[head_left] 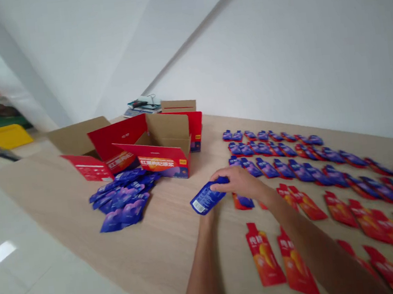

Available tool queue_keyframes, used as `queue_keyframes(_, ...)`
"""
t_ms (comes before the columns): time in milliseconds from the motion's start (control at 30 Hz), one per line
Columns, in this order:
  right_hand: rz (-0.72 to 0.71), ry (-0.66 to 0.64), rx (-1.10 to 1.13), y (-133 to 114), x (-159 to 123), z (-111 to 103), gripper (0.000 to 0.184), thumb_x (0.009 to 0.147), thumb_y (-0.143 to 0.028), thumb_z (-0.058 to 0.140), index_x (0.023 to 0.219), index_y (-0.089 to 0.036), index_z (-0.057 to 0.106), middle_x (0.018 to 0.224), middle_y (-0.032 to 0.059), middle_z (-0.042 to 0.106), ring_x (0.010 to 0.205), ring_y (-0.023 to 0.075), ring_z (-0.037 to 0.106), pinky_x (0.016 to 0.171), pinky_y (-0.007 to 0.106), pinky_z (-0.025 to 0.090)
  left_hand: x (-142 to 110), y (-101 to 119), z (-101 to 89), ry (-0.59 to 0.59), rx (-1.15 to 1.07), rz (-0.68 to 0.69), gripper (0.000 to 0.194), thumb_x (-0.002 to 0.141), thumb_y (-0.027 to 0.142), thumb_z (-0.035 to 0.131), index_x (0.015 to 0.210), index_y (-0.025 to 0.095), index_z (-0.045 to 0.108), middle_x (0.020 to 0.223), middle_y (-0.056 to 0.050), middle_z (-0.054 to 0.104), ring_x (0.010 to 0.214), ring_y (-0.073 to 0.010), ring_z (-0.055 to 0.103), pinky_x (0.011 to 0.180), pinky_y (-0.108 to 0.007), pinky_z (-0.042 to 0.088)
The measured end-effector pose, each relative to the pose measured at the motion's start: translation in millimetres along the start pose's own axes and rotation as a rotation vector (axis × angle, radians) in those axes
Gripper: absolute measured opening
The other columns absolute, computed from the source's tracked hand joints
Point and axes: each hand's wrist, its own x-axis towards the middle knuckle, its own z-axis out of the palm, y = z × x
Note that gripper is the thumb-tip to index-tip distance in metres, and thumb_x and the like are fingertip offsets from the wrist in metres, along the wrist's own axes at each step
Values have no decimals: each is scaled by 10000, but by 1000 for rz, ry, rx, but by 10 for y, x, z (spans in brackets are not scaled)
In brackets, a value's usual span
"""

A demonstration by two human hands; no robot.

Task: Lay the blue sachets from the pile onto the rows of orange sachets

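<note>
White walls point(278, 59) stand behind our wood-grain counter point(167, 234). Above it, we hold a blue pouch point(206, 199) tilted, its neck clamped in the fingers of our right hand point(237, 181). Our left hand point(208, 217) is mostly hidden behind the pouch, so we cannot tell how its fingers stand. Leftward lie piled blue pouches point(127, 201) by open red boxes point(164, 159); rightward, rows of blue-topped pouches point(292, 169) and red pouches point(266, 256).

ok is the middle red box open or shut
Open: the middle red box has its flaps raised, and its bare brown inside shows between them.
</note>
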Motion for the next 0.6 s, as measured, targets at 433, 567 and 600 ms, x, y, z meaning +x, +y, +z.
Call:
queue_keyframes(433, 105, 243, 230, 560, -371, -207, 589, 799, -465, 826, 1303, -239, 623, 1074, 46, 729, 862, 172, 695, 766, 269, 534, -281, 435, 99, -362, 255, -287, 466, 744, 476, 920, 986, 102, 782, 884, -144, 757, 734, -268, 693, 691, -340, 509)
queue_keyframes(567, 189, 159, 403, 623, -505, -30, 754, 778, -503, 834, 1429, -232, 568, 1316, 128, 678, 844, 170, 725, 720, 270, 558, -269, 417, 174, -208, 110, -197, 584, 730, 533, 920, 1092, 111, 742, 976, -134, 760, 918, -292, 718, 864, -375, 539)
queue_keyframes(600, 196, 110, 385, 626, -553, 11, 707, 771, -506, 839, 1378, -216, 620, 1266, 120, 708, 842, 181, 728, 709, 270, 555, -268, 404, 203, -200, 56, -181, 598, 748, 548, 904, 1125, 119, 729, 1024, -135, 757, 983, -299, 711, 923, -393, 529)
